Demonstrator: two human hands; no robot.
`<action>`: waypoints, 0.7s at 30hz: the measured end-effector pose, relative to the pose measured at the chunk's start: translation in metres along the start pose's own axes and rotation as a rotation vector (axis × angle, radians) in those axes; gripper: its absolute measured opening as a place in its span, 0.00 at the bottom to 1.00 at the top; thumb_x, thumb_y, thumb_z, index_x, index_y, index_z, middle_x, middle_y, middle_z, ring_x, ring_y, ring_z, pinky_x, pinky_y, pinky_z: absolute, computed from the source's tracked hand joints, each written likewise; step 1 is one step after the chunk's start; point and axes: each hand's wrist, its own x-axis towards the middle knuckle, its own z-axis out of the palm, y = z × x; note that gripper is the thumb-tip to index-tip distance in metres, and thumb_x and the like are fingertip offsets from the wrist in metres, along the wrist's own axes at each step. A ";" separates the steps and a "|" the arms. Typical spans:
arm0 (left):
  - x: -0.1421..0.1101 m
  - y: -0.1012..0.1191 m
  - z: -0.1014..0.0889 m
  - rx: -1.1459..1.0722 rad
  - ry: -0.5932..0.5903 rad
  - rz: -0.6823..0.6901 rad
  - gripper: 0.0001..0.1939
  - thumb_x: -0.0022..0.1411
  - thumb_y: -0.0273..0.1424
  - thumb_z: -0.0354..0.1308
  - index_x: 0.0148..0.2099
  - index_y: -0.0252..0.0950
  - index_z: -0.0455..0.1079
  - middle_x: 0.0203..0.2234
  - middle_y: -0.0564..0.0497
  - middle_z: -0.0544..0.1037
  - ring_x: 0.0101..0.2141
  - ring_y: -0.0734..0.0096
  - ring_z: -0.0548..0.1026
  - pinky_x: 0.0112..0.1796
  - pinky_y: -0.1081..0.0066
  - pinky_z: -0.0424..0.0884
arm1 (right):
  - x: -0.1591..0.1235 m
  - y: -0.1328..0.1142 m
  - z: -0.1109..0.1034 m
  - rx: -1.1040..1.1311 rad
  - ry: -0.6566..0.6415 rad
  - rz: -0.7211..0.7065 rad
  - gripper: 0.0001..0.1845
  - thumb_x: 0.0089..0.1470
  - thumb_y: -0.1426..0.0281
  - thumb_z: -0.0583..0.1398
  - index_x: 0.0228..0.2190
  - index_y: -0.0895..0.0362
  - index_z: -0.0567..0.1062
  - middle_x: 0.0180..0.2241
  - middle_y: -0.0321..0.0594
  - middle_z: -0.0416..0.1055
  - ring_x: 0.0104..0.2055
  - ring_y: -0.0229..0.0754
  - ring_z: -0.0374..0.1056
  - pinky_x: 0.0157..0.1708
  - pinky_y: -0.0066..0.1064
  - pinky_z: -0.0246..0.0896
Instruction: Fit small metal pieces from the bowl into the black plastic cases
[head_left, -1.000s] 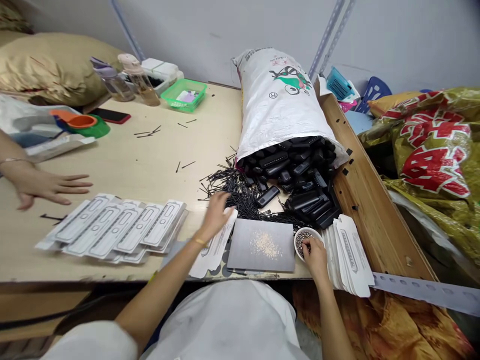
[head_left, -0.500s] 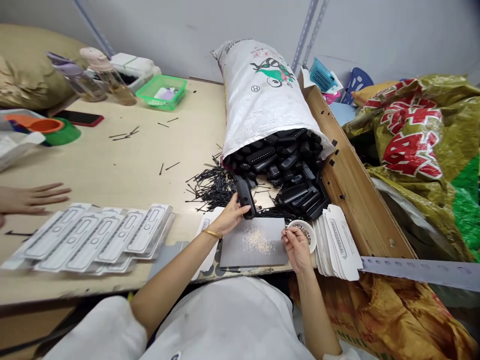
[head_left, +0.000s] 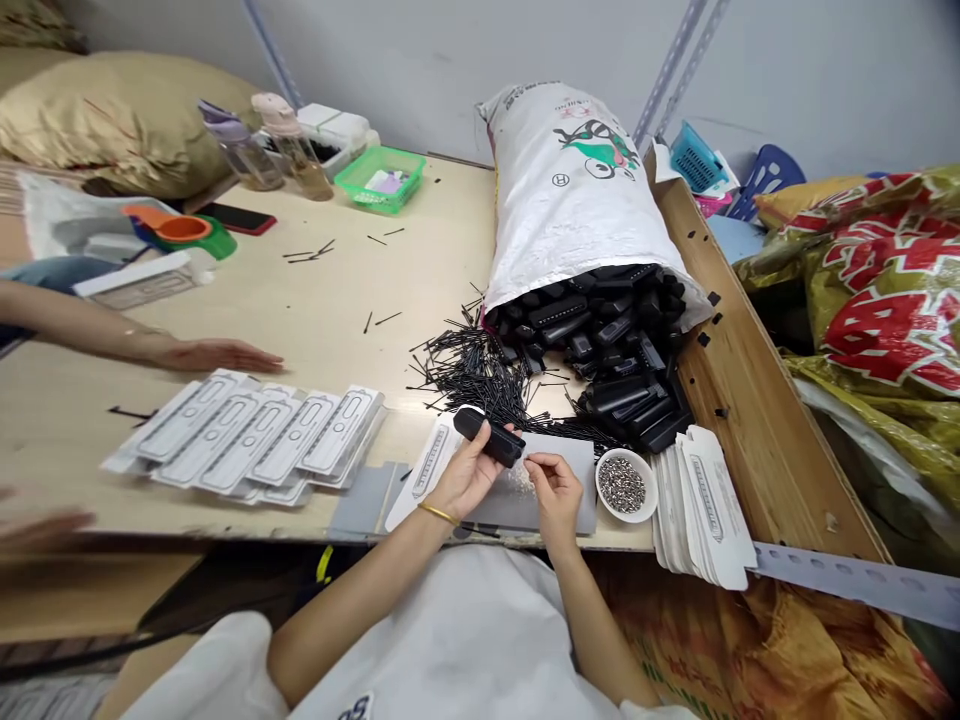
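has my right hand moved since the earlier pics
Yes, leftward: the right hand, in the white bowl a second ago, is now left of it, at the black piece.

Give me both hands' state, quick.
Left hand: closed on a black plastic piece.
Right hand: fingertips pinched at the piece's end; any small item between them can't be told.

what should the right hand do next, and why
Probably ease the right hand onto the facing end of the black case: the left hand holds it, and that end points at the right hand's nearby fingertips. I can't tell whether they hold anything.
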 end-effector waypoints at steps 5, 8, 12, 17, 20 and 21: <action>-0.006 -0.005 0.001 -0.004 -0.007 0.022 0.05 0.66 0.25 0.50 0.43 0.31 0.65 0.36 0.42 0.77 0.37 0.66 0.79 0.43 0.64 0.76 | -0.002 -0.002 -0.001 -0.153 0.005 -0.178 0.08 0.55 0.66 0.59 0.30 0.57 0.75 0.30 0.39 0.73 0.34 0.40 0.67 0.37 0.32 0.63; -0.008 -0.006 0.002 0.020 -0.011 0.057 0.05 0.65 0.25 0.51 0.44 0.33 0.63 0.37 0.43 0.77 0.38 0.66 0.79 0.44 0.61 0.75 | -0.001 -0.004 -0.001 -0.250 0.015 -0.268 0.07 0.55 0.67 0.58 0.29 0.56 0.74 0.29 0.39 0.73 0.36 0.41 0.67 0.39 0.33 0.61; -0.009 -0.012 -0.004 0.103 -0.084 0.145 0.15 0.59 0.24 0.59 0.47 0.37 0.61 0.39 0.46 0.77 0.42 0.64 0.78 0.48 0.59 0.73 | 0.002 -0.005 -0.002 -0.294 -0.002 -0.259 0.08 0.56 0.66 0.58 0.27 0.54 0.73 0.29 0.40 0.72 0.35 0.42 0.66 0.38 0.34 0.60; -0.004 -0.025 -0.017 0.116 -0.018 0.087 0.20 0.56 0.24 0.62 0.48 0.39 0.59 0.36 0.48 0.77 0.43 0.63 0.77 0.50 0.57 0.71 | -0.003 0.009 -0.004 -0.313 0.007 -0.204 0.09 0.56 0.64 0.57 0.27 0.54 0.72 0.28 0.40 0.71 0.34 0.42 0.65 0.37 0.33 0.60; 0.000 -0.029 -0.019 0.124 -0.007 0.032 0.16 0.58 0.24 0.60 0.46 0.38 0.59 0.35 0.47 0.77 0.44 0.62 0.77 0.50 0.55 0.70 | -0.006 0.017 -0.009 -0.284 -0.011 -0.118 0.09 0.56 0.64 0.57 0.29 0.56 0.72 0.29 0.39 0.71 0.34 0.40 0.66 0.37 0.31 0.60; 0.001 -0.029 -0.018 0.127 -0.022 0.030 0.15 0.59 0.24 0.60 0.45 0.38 0.60 0.35 0.47 0.76 0.44 0.62 0.77 0.50 0.55 0.70 | -0.005 0.019 -0.013 -0.269 -0.018 -0.090 0.10 0.56 0.63 0.57 0.29 0.56 0.72 0.29 0.39 0.71 0.33 0.40 0.66 0.37 0.31 0.60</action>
